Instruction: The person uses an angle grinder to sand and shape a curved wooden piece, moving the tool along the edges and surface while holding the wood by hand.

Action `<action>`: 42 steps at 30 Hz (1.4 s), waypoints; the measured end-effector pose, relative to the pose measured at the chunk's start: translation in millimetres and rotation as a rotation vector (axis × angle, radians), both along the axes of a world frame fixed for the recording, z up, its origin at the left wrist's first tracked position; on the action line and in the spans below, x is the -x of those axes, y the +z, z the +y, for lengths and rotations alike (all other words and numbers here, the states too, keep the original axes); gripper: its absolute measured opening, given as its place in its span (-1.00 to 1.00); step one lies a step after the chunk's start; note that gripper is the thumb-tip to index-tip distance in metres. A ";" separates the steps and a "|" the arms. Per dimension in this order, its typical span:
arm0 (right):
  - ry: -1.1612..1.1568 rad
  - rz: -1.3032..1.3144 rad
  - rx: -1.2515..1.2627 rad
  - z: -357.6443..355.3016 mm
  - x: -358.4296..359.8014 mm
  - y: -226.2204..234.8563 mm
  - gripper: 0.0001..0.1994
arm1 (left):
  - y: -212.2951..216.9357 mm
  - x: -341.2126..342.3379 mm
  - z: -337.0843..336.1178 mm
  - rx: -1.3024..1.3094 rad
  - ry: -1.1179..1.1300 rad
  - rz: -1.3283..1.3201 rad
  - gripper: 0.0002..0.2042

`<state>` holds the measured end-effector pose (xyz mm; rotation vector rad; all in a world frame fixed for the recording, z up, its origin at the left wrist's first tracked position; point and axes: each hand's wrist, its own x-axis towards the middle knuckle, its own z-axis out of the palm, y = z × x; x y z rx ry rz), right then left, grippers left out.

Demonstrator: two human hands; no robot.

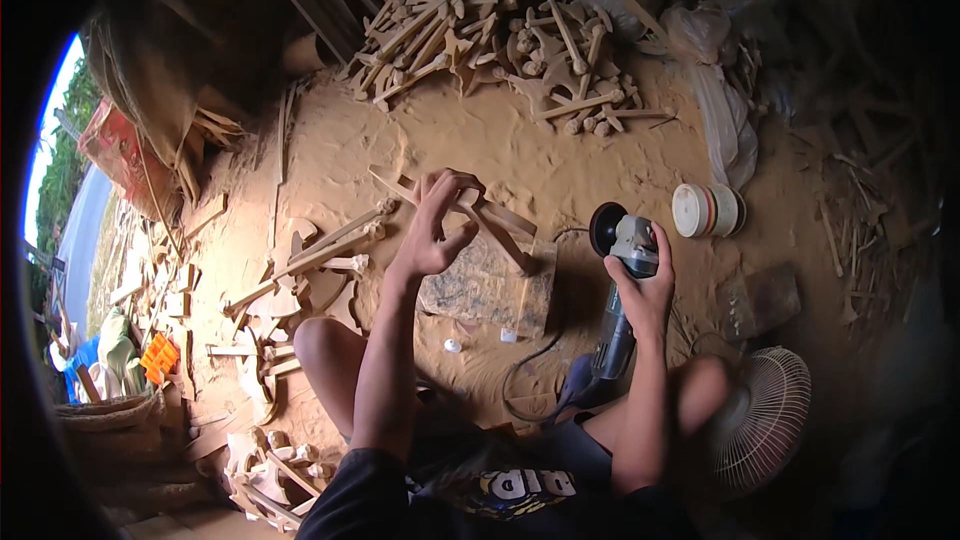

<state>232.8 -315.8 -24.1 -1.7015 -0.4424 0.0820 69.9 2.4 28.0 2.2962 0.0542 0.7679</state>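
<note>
**Fingers close to a grinder disc**

A wooden cut-out piece (478, 210) is pinched between the fingertips of the left hand (432, 230), the other fingers spread, above a block (490, 285) on the sawdust floor. An angle grinder (622, 270) is gripped in the closed right hand (645, 285), its dark disc facing the piece, just beside it. Held so lightly, the piece could be snatched or thrown if caught by the disc, and the fingertips grazed. The cable (530, 365) looped near the knees could be snagged.
</note>
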 end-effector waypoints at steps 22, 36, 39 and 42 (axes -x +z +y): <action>0.027 0.006 -0.089 -18.4 -1.0 2.9 -0.12 | 22.4 11.4 -33.2 -0.274 0.093 0.086 -0.60; 0.207 -0.023 -0.096 -0.9 51.5 58.2 -0.18 | 19.9 32.7 -43.6 -0.605 0.295 0.259 -0.65; 0.270 -0.111 -0.031 6.5 64.2 58.1 -0.16 | 11.6 29.9 -49.4 -0.610 0.261 0.273 -0.66; 0.303 -0.124 -0.028 14.9 75.9 54.5 -0.16 | 9.1 29.5 -53.2 -0.611 0.248 0.277 -0.67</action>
